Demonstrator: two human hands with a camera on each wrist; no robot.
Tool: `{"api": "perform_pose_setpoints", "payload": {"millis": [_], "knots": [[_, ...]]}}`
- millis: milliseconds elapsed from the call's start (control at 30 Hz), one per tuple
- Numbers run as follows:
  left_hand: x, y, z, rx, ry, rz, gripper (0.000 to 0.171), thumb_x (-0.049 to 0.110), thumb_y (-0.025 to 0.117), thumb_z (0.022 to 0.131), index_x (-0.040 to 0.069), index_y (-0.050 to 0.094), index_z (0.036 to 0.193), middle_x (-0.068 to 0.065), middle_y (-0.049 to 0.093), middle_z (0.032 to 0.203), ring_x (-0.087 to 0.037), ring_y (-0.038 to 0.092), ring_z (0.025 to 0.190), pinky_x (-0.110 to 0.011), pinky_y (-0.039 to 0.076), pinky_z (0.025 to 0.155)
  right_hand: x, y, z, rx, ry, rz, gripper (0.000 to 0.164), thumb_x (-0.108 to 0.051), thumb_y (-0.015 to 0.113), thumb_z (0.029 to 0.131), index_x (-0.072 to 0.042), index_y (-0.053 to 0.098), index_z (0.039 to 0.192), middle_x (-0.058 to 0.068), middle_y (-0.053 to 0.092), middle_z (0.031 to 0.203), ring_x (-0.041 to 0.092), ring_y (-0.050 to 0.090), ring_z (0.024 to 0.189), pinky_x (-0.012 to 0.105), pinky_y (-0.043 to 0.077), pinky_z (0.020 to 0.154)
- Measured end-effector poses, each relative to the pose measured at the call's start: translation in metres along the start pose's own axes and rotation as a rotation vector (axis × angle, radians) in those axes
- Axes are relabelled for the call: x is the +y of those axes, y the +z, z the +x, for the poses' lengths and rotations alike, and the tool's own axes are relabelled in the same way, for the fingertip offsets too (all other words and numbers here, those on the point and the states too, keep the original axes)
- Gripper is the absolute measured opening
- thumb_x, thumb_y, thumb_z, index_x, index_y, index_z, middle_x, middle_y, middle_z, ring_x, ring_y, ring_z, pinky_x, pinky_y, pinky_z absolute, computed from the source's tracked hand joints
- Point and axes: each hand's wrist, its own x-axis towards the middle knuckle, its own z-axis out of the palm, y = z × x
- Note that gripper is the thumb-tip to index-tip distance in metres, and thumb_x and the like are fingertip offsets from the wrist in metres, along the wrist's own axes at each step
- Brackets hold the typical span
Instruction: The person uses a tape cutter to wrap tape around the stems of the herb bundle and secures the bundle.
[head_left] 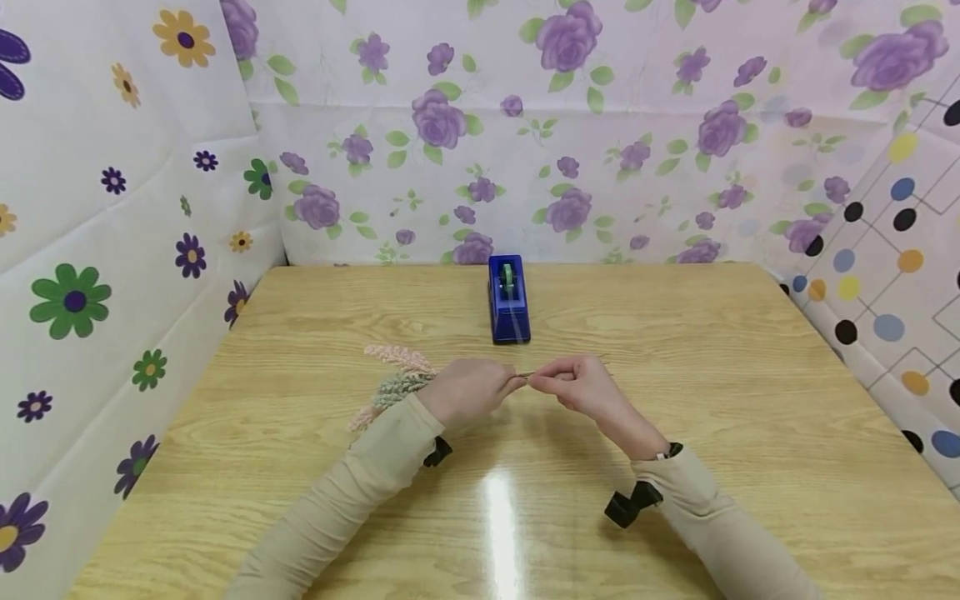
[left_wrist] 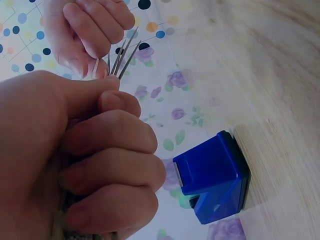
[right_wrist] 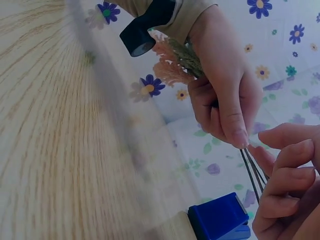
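Note:
A bunch of fluffy artificial flower sprays, pink (head_left: 401, 358) and grey-green (head_left: 399, 387), lies along my left hand (head_left: 468, 392), which grips its stems in a fist. Thin dark stems (left_wrist: 119, 60) stick out past the left thumb and fan apart at their ends. Close against them is my right hand (head_left: 588, 387), with thumb and forefinger brought together beside the left thumb. A thin pale strip (left_wrist: 95, 68), looking like clear tape, shows at the right fingertips. Most of the stem length is hidden inside the left fist.
Beyond the hands, a blue tape dispenser (head_left: 510, 300) with a greenish roll (head_left: 507, 275) stands on the wood-grain table (head_left: 337, 308). Floral sheets (head_left: 480, 158) hang behind and at the sides. Black straps with small cameras (head_left: 633, 502) are on both wrists.

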Motion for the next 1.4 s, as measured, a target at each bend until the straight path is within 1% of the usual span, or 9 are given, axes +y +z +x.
{"api": "perform_pose_setpoints", "payload": {"millis": [167, 267, 367, 433, 600, 733, 867, 1100, 1400], "knots": [[0.001, -0.003, -0.003, -0.016, 0.012, -0.024, 0.034, 0.035, 0.041, 0.105, 0.013, 0.058, 0.085, 0.004, 0.042, 0.063, -0.009, 0.040, 0.055, -0.025, 0.036, 0.058, 0.002, 0.002, -0.001, 0.034, -0.015, -0.026, 0.032, -0.024, 0.071, 0.088, 0.004, 0.071, 0.104, -0.012, 0.037, 0.043, 0.006, 0.026, 0.041, 0.022, 0.025, 0.046], [0.002, -0.004, -0.003, -0.034, 0.015, -0.039, 0.031, 0.038, 0.044, 0.103, 0.014, 0.055, 0.086, 0.003, 0.047, 0.065, -0.009, 0.042, 0.055, -0.024, 0.036, 0.056, 0.004, 0.003, -0.001, 0.055, -0.012, -0.043, 0.032, -0.024, 0.071, 0.088, 0.004, 0.071, 0.103, -0.012, 0.037, 0.043, 0.006, 0.027, 0.042, 0.022, 0.026, 0.046], [0.001, -0.003, -0.003, -0.028, 0.033, -0.057, 0.029, 0.038, 0.047, 0.102, 0.013, 0.053, 0.089, 0.003, 0.050, 0.068, -0.008, 0.043, 0.054, -0.022, 0.035, 0.054, 0.003, 0.003, -0.001, 0.069, -0.007, -0.049, 0.032, -0.025, 0.071, 0.088, 0.003, 0.072, 0.103, -0.012, 0.036, 0.043, 0.007, 0.027, 0.042, 0.022, 0.025, 0.046], [0.000, -0.003, -0.002, -0.016, 0.057, -0.058, 0.027, 0.036, 0.046, 0.103, 0.013, 0.052, 0.091, 0.004, 0.048, 0.067, -0.007, 0.041, 0.053, -0.021, 0.034, 0.052, 0.002, 0.003, -0.001, 0.072, -0.007, -0.050, 0.032, -0.027, 0.071, 0.089, 0.002, 0.072, 0.104, -0.012, 0.035, 0.043, 0.007, 0.026, 0.043, 0.022, 0.025, 0.046], [-0.002, -0.002, -0.001, 0.013, 0.125, -0.049, 0.025, 0.028, 0.040, 0.106, 0.011, 0.050, 0.091, 0.004, 0.034, 0.063, -0.008, 0.031, 0.051, -0.022, 0.028, 0.051, -0.001, 0.000, -0.003, 0.061, -0.004, -0.048, 0.034, -0.028, 0.070, 0.089, 0.002, 0.071, 0.105, -0.011, 0.035, 0.043, 0.008, 0.027, 0.043, 0.023, 0.025, 0.047], [-0.002, -0.002, 0.000, 0.025, 0.147, -0.039, 0.024, 0.026, 0.039, 0.106, 0.011, 0.049, 0.091, 0.004, 0.031, 0.062, -0.009, 0.031, 0.051, -0.022, 0.027, 0.052, -0.001, 0.000, -0.003, 0.056, 0.000, -0.049, 0.035, -0.029, 0.071, 0.089, 0.002, 0.071, 0.105, -0.011, 0.036, 0.043, 0.008, 0.027, 0.043, 0.023, 0.026, 0.047], [-0.002, -0.003, 0.002, 0.040, 0.148, -0.053, 0.024, 0.025, 0.040, 0.106, 0.010, 0.051, 0.091, 0.004, 0.032, 0.062, -0.010, 0.033, 0.052, -0.023, 0.029, 0.054, 0.000, 0.001, -0.003, 0.079, -0.011, -0.049, 0.034, -0.028, 0.071, 0.088, 0.002, 0.071, 0.104, -0.011, 0.035, 0.042, 0.008, 0.027, 0.042, 0.023, 0.026, 0.047], [-0.004, -0.004, 0.001, 0.035, 0.124, -0.088, 0.024, 0.025, 0.038, 0.106, 0.011, 0.051, 0.092, 0.003, 0.032, 0.063, -0.011, 0.034, 0.053, -0.023, 0.030, 0.054, 0.003, 0.011, -0.004, 0.185, -0.052, -0.068, 0.025, -0.028, 0.070, 0.088, -0.005, 0.075, 0.098, -0.012, 0.040, 0.042, 0.008, 0.028, 0.039, 0.022, 0.025, 0.042], [-0.007, -0.004, 0.002, 0.057, 0.120, -0.082, 0.023, 0.026, 0.037, 0.107, 0.012, 0.050, 0.092, 0.003, 0.033, 0.064, -0.010, 0.034, 0.054, -0.023, 0.031, 0.055, 0.006, 0.024, -0.006, 0.285, -0.084, 0.037, 0.028, -0.025, 0.070, 0.090, 0.000, 0.072, 0.101, -0.013, 0.040, 0.043, 0.005, 0.030, 0.039, 0.021, 0.023, 0.042]]}}
